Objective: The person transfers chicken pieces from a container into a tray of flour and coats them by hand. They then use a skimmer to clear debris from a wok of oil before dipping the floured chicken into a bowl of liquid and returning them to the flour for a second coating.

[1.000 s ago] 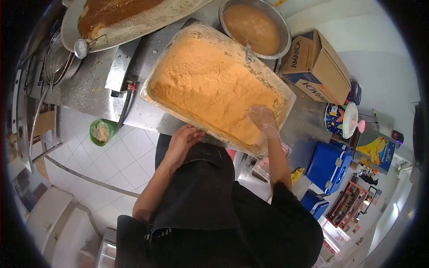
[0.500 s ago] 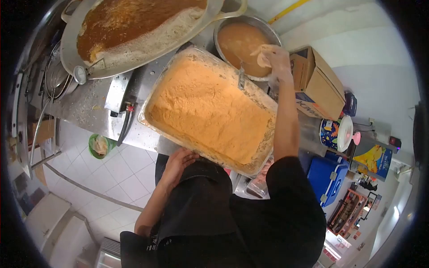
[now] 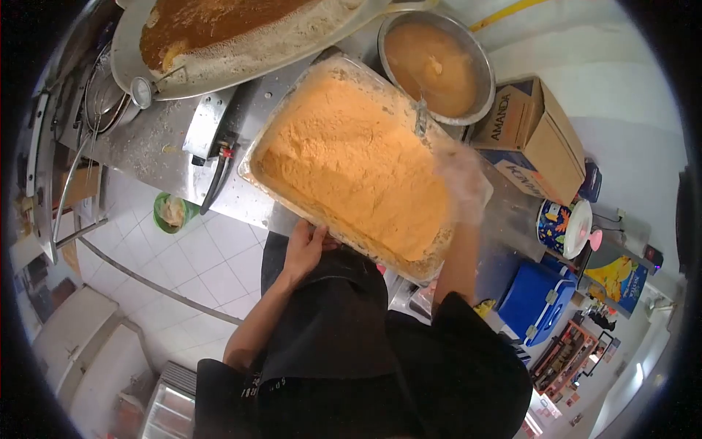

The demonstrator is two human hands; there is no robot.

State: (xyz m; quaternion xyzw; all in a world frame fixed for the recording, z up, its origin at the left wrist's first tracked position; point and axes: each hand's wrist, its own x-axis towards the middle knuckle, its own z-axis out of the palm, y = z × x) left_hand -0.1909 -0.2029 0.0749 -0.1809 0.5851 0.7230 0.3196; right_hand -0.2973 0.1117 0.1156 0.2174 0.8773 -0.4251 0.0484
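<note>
We saw our left hand (image 3: pixel 303 249) gripping the near rim of the big rectangular clear tray (image 3: pixel 252 164) of orange breading powder, fingers clamped on it. Right of the tray's middle, our gloved right hand (image 3: pixel 461 179) hovered blurred; its fingers we could not tell. Beyond the tray stood a round steel bowl (image 3: pixel 479 69) of tan batter; one piece floated there, uncoated. A brown cardboard box (image 3: pixel 530 128) crowded the tray's right.
</note>
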